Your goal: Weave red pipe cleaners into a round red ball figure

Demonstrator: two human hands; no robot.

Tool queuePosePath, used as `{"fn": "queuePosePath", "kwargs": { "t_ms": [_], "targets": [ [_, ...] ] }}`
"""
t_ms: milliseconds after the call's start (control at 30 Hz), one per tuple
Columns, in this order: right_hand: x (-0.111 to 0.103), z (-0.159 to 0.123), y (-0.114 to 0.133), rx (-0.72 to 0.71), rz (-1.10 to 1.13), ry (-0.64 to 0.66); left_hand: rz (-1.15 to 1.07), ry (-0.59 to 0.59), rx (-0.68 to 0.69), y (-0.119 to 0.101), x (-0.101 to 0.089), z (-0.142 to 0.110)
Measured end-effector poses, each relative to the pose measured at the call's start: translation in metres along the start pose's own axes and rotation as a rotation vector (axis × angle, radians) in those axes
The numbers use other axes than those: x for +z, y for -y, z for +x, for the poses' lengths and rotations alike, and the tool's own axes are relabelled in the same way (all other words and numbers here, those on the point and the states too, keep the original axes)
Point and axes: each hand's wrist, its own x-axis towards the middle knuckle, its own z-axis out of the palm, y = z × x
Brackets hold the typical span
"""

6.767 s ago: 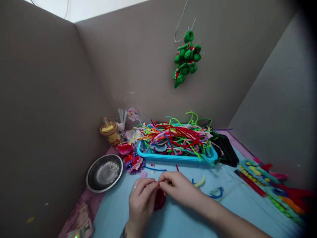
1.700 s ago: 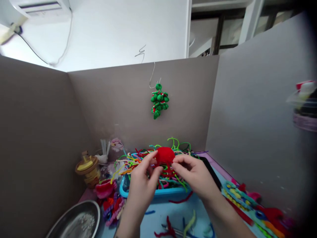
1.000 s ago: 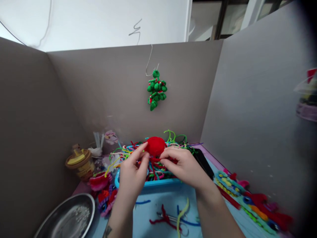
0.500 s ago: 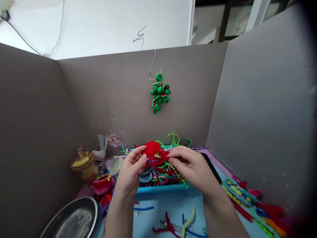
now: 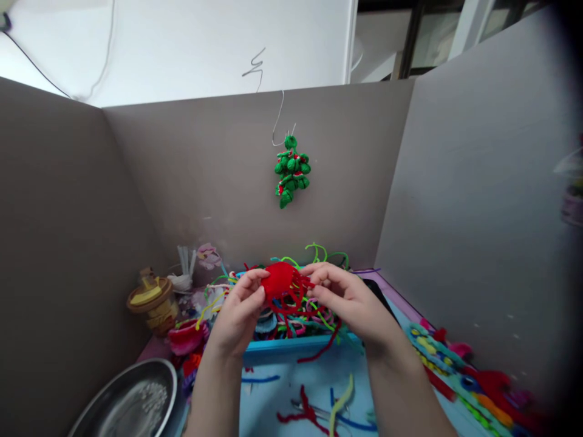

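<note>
Both hands hold up a red pipe-cleaner piece, a fuzzy red dome with loose red strands trailing below it. My left hand pinches its left edge between thumb and fingers. My right hand pinches the red strands on its right side. The piece hangs in the air above a blue tray heaped with pipe cleaners of many colours.
Grey cardboard walls enclose the desk on three sides; a green pipe-cleaner cluster hangs from a wire hook on the back wall. A steel bowl with white beads sits front left, a yellow-lidded jar behind it. Finished colourful pieces lie right; loose strands lie near.
The hands lifted the red piece from the table up above the tray. Over the last second they turned it slightly, and a red strand now dangles lower over the tray's edge.
</note>
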Motion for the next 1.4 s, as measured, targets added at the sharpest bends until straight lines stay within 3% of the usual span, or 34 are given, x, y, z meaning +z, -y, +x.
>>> {"fn": "queuePosePath", "kwargs": {
  "t_ms": [267,433,600,733,1000,1100,1233,1400],
  "targets": [
    [0.001,0.006,-0.013,0.087,0.281,0.063,0.210,0.063,0.084,0.002,-0.007,-0.001],
    [0.001,0.006,-0.019,0.097,0.339,0.049,0.261,-0.026,0.065,0.003,-0.006,0.003],
    [0.003,0.006,-0.019,0.134,0.394,0.088,0.144,-0.128,0.057,0.003,-0.005,0.007],
    [0.004,0.004,-0.015,0.118,0.298,0.123,0.095,-0.199,0.093,0.001,-0.006,0.007],
    [0.009,-0.007,0.012,0.045,-0.001,0.303,0.058,-0.161,0.133,0.001,-0.007,0.005],
    [0.011,-0.004,0.009,0.037,0.014,0.239,0.122,-0.189,0.167,0.004,-0.009,0.007],
    [0.013,0.005,-0.008,0.075,0.200,0.070,0.323,-0.259,0.182,0.006,-0.006,0.007],
    [0.011,0.013,-0.021,0.128,0.452,-0.121,0.422,-0.230,0.157,0.003,0.003,0.004]
  ]
}}
